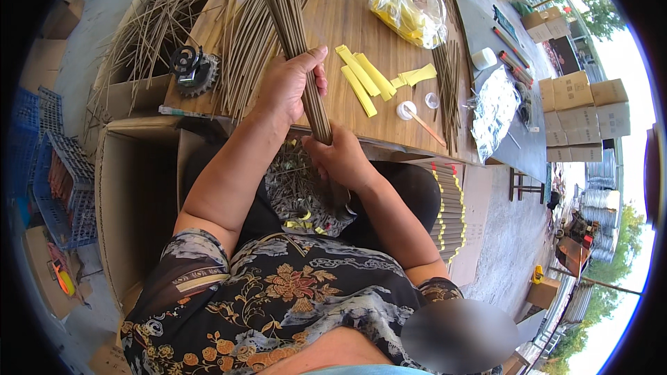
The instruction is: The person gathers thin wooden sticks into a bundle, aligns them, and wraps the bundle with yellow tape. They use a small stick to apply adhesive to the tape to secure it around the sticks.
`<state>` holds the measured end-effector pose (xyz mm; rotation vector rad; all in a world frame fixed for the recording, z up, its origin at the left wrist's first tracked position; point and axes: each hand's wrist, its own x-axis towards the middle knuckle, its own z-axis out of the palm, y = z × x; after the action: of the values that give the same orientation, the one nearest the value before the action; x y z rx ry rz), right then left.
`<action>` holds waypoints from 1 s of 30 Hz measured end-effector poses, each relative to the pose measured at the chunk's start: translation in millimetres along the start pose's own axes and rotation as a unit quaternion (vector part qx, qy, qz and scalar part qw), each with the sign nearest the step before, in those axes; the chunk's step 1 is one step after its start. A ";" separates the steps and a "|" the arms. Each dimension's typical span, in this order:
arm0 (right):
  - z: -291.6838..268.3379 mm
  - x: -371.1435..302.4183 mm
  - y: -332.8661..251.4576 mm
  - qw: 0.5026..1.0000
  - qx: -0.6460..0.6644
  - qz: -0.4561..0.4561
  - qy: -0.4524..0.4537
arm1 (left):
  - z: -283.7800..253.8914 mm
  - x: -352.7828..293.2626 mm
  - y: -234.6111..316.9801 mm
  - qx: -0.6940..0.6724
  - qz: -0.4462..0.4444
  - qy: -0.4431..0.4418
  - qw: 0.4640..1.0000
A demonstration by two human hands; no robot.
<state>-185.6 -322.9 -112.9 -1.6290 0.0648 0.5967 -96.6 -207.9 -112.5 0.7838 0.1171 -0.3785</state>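
My left hand point(295, 83) is closed around the middle of a bundle of incense sticks point(286, 21), thin and brown, held upright at a slant over the table's near edge. Lower down, my right hand point(340, 156) wraps the bottom of the same bundle; its fingertips are partly hidden. Loose incense sticks point(246, 48) lie in a spread pile on the wooden table, left of my left hand. To the right are yellow paper strips point(361, 80), a small white tub point(406, 110) and a flat wooden stick point(425, 127) resting on its rim.
A plastic bag with yellow contents point(410, 10) sits farther back. At the table's left edge stands a dark metal tool with a toothed wheel point(196, 75). Cardboard boxes point(132, 194) and blue crates point(66, 187) flank my left side. Banded stick bundles point(450, 208) lie at my right.
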 end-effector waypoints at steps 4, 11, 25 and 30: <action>-5.4 -9.9 -1.1 0.943 0.277 0.058 -0.173 | -5.3 0.8 3.5 -0.155 -0.036 -0.181 0.971; -6.7 2.6 9.6 0.999 -0.001 -0.040 0.002 | 5.1 0.0 4.3 0.016 0.033 -0.017 0.999; 8.2 -0.1 27.8 0.946 -0.195 -0.171 0.196 | 9.8 -1.4 -3.9 0.020 0.010 -0.047 0.999; 1.5 -21.4 7.1 0.954 0.266 0.003 -0.138 | 0.9 -0.7 5.7 -0.110 -0.039 -0.241 0.964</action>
<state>-207.2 -328.9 -110.6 -1.0141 0.0216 0.7342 -95.1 -204.6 -107.9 0.4511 -0.2640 -0.6096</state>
